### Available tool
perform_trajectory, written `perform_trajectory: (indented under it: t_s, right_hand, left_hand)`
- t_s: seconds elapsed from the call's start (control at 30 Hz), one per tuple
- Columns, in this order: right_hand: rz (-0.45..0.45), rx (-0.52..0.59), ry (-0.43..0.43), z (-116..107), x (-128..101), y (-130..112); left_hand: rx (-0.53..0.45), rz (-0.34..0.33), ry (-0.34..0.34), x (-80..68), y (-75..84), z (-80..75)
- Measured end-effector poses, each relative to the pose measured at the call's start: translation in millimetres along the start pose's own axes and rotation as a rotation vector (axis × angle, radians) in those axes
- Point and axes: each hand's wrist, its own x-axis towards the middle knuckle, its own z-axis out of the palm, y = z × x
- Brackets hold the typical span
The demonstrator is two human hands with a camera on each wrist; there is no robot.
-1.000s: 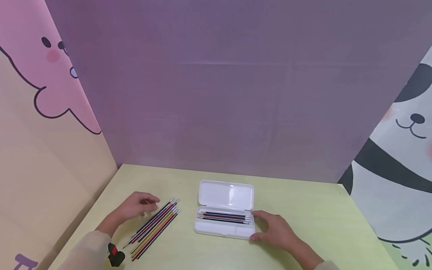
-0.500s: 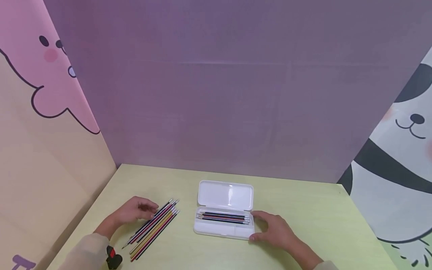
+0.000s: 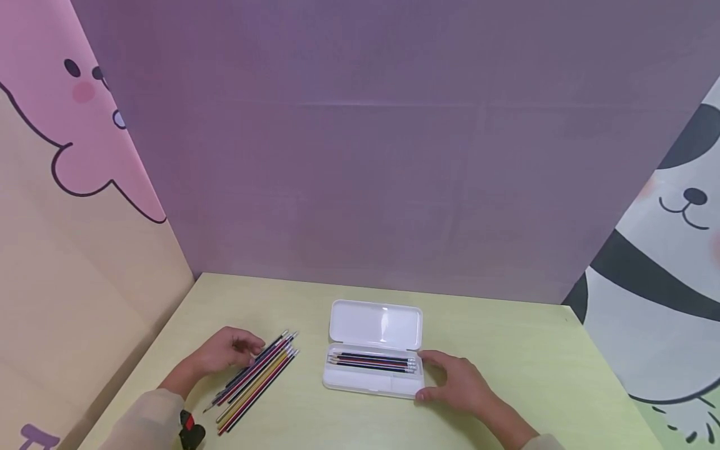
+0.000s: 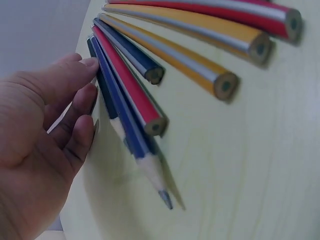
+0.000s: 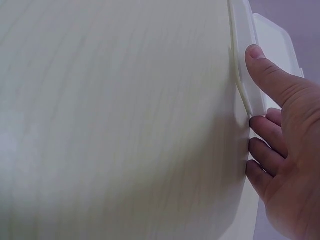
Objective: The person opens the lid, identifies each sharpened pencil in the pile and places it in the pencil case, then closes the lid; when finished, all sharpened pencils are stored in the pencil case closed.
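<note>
the left hand (image 3: 227, 352) rests with loosely bent fingers (image 4: 82, 100) touching the blue pencil (image 4: 131, 135) at the left edge of the loose pencils (image 3: 255, 381), gripping nothing. these pencils run diagonally from near left to far right, toward the pencil case (image 3: 368, 381) just to their right. the right hand (image 3: 455, 381), fingers relaxed, steadies the case's right end.

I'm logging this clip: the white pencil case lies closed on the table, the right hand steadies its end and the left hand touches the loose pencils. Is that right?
Not quite. The pencil case lies open, its lid folded back and several pencils inside, as the head view shows. The rest holds: the right hand steadies its end, and the left hand touches the loose pencils on the table.
</note>
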Motion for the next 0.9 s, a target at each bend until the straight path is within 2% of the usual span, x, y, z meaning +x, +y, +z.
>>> perform_trajectory:
  t_s: [0.2, 0.3, 0.43, 0.67, 0.9]
  right_hand:
    - [-0.007, 0.000, 0.000, -0.8, 0.0, 0.3]
    - [-0.007, -0.002, 0.001, -0.4, 0.3, 1.0]
    - [-0.005, -0.007, 0.000, 1.2, 0.8, 2.3]
    - [0.002, 0.001, -0.002, 1.5, 0.4, 1.1]
    - [0.002, -0.011, 0.001, 2.2, 0.5, 1.8]
  left_hand:
    - [0.119, 0.022, 0.032, 0.9, 6.9, 4.1]
    - [0.202, -0.003, 0.055, 1.0, 10.1, 6.9]
    - [0.264, -0.045, 0.082, 0.9, 12.8, 10.4]
    - [0.333, -0.115, 0.151, 2.4, 14.6, 15.1]
    - [0.345, -0.106, 0.170, 1.9, 15.7, 14.5]
